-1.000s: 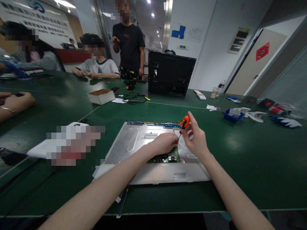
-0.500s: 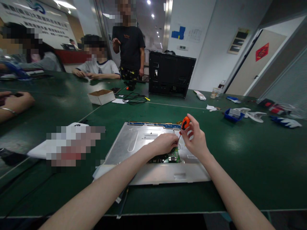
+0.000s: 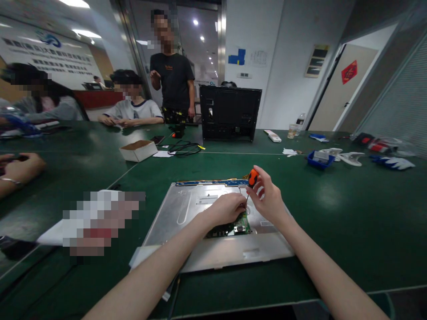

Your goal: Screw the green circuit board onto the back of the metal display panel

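R hand (image 3: 269,201) fingers pinch screwdriver (image 3: 253,178); L hand (image 3: 227,208) fingers bunched by its tip, can't tell on what. Circuit board (image 3: 238,229) on metal panel (image 3: 187,206) nr tabletop's (image 3: 213,293) front edge; tilted push might slip, scratch it.

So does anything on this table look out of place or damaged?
Nothing visible looks spilled or plainly damaged. At most, the black cable looks untidy, looped loosely near the open box. The green circuit board is exposed on the metal panel, but with a screwdriver in the right hand, that seems ordinary.
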`<move>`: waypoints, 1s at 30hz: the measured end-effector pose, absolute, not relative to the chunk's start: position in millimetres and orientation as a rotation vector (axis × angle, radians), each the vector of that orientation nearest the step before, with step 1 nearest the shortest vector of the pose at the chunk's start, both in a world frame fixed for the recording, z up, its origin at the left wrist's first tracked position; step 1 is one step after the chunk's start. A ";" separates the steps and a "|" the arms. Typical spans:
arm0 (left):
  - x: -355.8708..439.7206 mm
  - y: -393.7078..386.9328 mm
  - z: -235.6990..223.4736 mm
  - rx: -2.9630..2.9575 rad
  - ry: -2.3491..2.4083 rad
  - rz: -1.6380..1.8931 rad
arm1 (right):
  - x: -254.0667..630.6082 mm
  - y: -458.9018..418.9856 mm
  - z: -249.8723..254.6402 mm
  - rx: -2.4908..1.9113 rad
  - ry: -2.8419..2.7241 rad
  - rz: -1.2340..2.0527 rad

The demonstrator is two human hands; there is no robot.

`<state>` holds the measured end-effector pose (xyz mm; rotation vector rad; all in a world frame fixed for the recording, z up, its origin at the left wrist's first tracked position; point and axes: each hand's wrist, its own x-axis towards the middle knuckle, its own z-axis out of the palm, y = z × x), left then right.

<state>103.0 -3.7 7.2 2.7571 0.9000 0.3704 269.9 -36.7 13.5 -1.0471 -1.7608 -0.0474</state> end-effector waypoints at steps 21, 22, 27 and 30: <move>98.8 -4.5 9.5 2.738 0.867 0.406 | 272.6 -36.9 13.3 -1.063 -1.717 -0.079; 98.4 -4.5 9.6 2.727 0.871 0.422 | 272.6 -37.0 13.2 -1.060 -1.717 -0.080; 95.6 -2.6 10.2 2.651 0.902 0.506 | 272.4 -37.7 13.6 -1.050 -1.697 -0.091; 92.7 1.5 12.3 2.601 0.945 0.580 | 272.4 -37.7 13.8 -1.047 -1.693 -0.100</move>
